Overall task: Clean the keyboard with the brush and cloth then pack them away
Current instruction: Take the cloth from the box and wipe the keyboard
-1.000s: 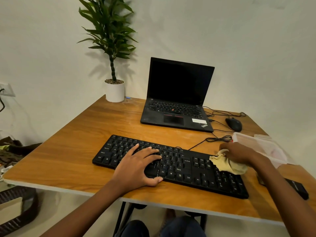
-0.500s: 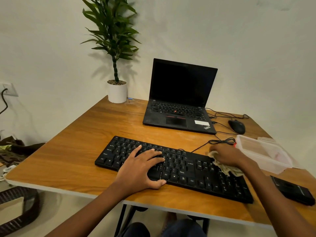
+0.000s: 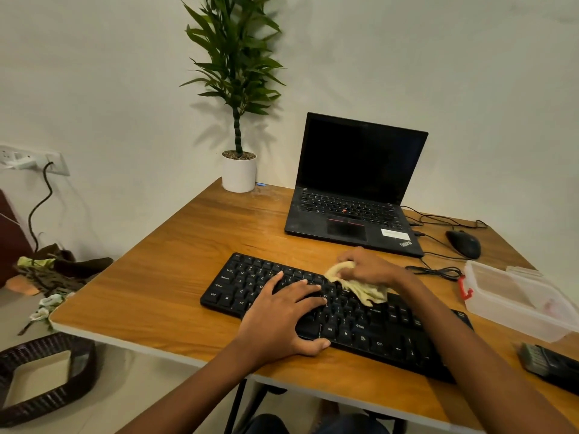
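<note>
**Inspector:** Which step is in hand?

**Assessor:** The cloth wipe. The right hand [image 3: 369,269] grasps the bunched cloth [image 3: 365,291], fingers curled round it. It presses the cloth on the upper rows of the keyboard [image 3: 379,336], about mid-length. The left hand [image 3: 282,324] lies flat on the keys beside it, fingers spread and holding nothing, thumb on the near edge. I judge it to be steadying the board.

**Inspector:** And the other items?

**Assessor:** A dark object at the right near corner of the desk [image 3: 150,292], cut off by the frame, is probably the brush [image 3: 551,363]. The clear plastic box [image 3: 501,314] stands open just beyond it, right of the keyboard.

**Inspector:** What does the next move call for?

**Assessor:** In my judgement, light strokes along the rows. The left hand must shift, since it covers keys the cloth cannot reach. Packing comes after.

**Inspector:** Edges and room?

**Assessor:** The keyboard's right end lies near the front edge of the desk, so a pull toward the person risks sliding it off. A coiled cable [image 3: 435,272] sits just beside the right hand, and the laptop [image 3: 344,227] is close behind. There is open desk to the left.
</note>
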